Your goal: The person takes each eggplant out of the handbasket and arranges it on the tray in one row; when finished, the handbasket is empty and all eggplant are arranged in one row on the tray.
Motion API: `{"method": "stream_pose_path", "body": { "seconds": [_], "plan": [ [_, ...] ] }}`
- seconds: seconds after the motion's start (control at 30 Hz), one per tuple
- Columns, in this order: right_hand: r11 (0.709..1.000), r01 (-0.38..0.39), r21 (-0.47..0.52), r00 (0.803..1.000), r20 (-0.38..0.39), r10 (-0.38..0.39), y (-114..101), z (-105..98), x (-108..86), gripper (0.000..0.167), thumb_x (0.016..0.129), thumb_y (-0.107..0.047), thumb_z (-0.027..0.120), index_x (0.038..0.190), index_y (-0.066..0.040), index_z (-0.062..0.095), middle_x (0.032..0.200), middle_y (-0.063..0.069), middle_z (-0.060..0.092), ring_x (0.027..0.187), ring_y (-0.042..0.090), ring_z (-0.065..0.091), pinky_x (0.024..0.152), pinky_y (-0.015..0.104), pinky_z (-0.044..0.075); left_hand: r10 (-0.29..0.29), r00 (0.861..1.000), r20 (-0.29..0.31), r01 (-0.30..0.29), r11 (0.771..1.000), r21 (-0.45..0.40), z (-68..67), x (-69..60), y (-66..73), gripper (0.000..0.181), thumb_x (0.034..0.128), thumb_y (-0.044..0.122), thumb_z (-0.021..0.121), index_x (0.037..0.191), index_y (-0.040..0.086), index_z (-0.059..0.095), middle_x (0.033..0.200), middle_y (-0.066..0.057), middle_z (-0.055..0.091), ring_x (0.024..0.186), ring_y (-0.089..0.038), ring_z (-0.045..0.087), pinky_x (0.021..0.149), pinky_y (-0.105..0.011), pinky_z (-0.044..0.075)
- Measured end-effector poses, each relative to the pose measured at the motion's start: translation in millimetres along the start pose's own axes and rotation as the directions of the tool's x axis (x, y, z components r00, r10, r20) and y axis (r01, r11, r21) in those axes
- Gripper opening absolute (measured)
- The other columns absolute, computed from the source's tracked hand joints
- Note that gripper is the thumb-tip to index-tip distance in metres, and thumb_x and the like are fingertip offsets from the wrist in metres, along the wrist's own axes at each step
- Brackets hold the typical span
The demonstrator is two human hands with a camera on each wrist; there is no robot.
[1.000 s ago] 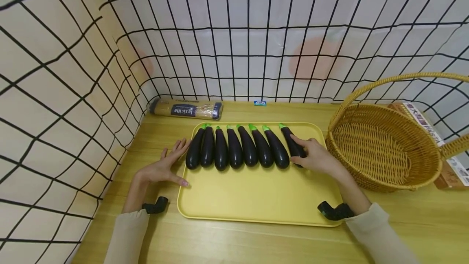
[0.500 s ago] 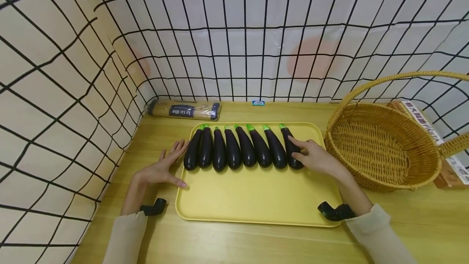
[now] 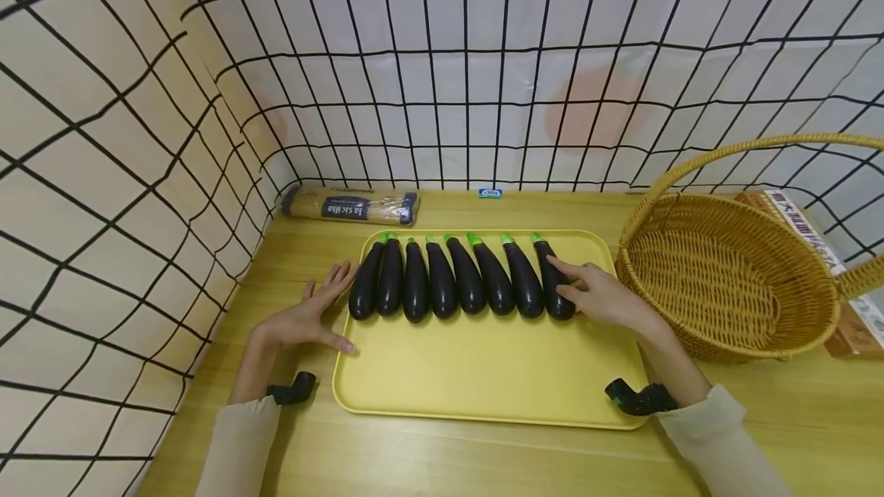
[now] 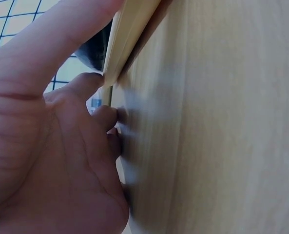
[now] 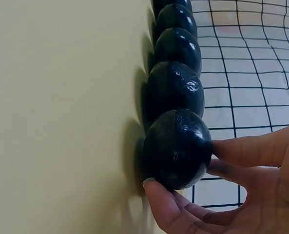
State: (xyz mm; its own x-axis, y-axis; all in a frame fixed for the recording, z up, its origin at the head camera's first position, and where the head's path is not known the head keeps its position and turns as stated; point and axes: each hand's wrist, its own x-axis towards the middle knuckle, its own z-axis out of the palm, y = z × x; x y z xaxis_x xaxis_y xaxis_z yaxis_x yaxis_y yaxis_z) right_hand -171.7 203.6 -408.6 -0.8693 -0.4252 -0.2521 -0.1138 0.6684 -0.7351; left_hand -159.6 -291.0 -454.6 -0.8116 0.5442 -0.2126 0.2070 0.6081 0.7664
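In the head view, a row of several dark purple eggplants (image 3: 442,282) with green stem ends lies side by side across the far half of a yellow tray (image 3: 483,374). My right hand (image 3: 601,294) holds the rightmost eggplant (image 3: 552,282) between thumb and fingers; in the right wrist view its rounded end (image 5: 177,148) rests close against the neighbouring eggplant (image 5: 176,90). My left hand (image 3: 304,320) is spread at the tray's left edge, thumb and fingertips at the rim. The left wrist view shows that hand's palm (image 4: 51,141) and fingers beside the tray's side (image 4: 127,36).
A wicker basket (image 3: 697,290) with a tall handle stands right of the tray, in front of a brown box (image 3: 846,336). A pasta pack (image 3: 348,205) and a small blue packet (image 3: 490,193) lie behind the tray. Black wire grid (image 3: 470,75) encloses the table.
The rightmost eggplant has shifted a little left, closer to its neighbour. My right thumb and fingers have drawn slightly to the right, showing more of its lower end. The left hand stays put.
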Motion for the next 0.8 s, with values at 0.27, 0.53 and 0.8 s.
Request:
{"method": "stream_pose_path", "body": {
  "seconds": [0.27, 0.53, 0.8],
  "plan": [
    [1.0, -0.01, -0.007, 1.0, 0.002, 0.01, 1, -2, -1.4, 0.064, 0.109, -0.018, 0.052, 0.163, -0.001, 0.023, 0.137, 0.044, 0.047, 0.073, 0.022, 0.067, 0.068, 0.034, 0.057, 0.006, 1.0, -0.005, -0.006, 1.0, 0.002, 1.3, -0.4, -2.9, 0.133, 0.0735, 0.034, 0.095, 0.168, 0.014, 0.004, 0.173, -0.021, -0.016, 0.157, -0.045, -0.025, 0.118, -0.072, -0.025],
    [0.997, 0.029, -0.069, 0.999, -0.021, -0.031, 5, -6, -0.6, 0.062, 0.11, -0.022, 0.05, 0.161, 0.004, 0.025, 0.135, 0.04, 0.056, 0.097, 0.035, 0.07, 0.078, 0.043, 0.058, 0.019, 1.0, 0.008, -0.019, 0.999, -0.033, -4.8, -5.4, -2.5, 0.128, 0.076, 0.031, 0.093, 0.168, 0.013, 0.006, 0.174, -0.02, -0.011, 0.158, -0.045, -0.019, 0.119, -0.073, -0.02],
    [0.986, 0.014, -0.166, 0.997, -0.071, -0.026, -6, -13, -8.3, 0.068, 0.11, -0.041, 0.049, 0.164, -0.006, 0.026, 0.152, 0.04, 0.039, 0.134, 0.056, 0.047, 0.099, 0.068, 0.046, -0.05, 0.994, -0.1, 0.035, 0.989, -0.146, -23.3, -23.4, 8.0, 0.087, 0.1009, 0.026, 0.068, 0.167, 0.012, 0.014, 0.174, -0.017, 0.011, 0.159, -0.05, 0.006, 0.12, -0.078, 0.01]
  ]
}}
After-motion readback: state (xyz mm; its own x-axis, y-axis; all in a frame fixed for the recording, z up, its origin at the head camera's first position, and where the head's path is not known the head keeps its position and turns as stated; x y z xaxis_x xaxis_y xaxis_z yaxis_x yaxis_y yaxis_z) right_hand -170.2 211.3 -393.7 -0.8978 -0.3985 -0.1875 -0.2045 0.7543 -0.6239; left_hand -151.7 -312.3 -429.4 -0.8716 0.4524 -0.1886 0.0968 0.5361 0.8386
